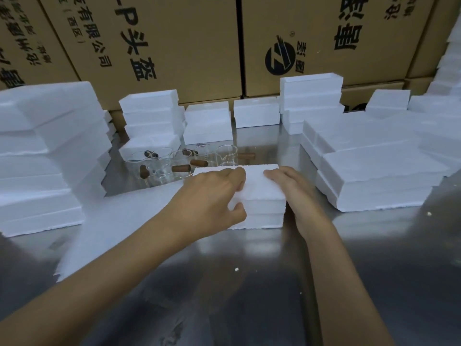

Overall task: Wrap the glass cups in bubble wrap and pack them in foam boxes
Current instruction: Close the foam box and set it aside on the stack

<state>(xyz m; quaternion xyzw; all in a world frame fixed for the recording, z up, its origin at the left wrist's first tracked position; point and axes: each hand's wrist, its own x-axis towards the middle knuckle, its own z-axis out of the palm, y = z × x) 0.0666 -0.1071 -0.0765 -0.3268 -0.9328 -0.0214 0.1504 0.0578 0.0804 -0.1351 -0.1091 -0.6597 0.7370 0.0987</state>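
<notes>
On a shiny steel worktop [249, 283] walled in by printed cardboard cartons [174, 46], both hands hold a closed foam box [259, 188] at the centre: the left hand [212, 196] grips its near left corner, the right hand [291, 188] curls over its right edge. Glass cups [169, 163] with brown handles stand just behind it. Stacks of white foam boxes [50, 151] crowd both sides; a bubble wrap sheet [119, 221] lies at left.
</notes>
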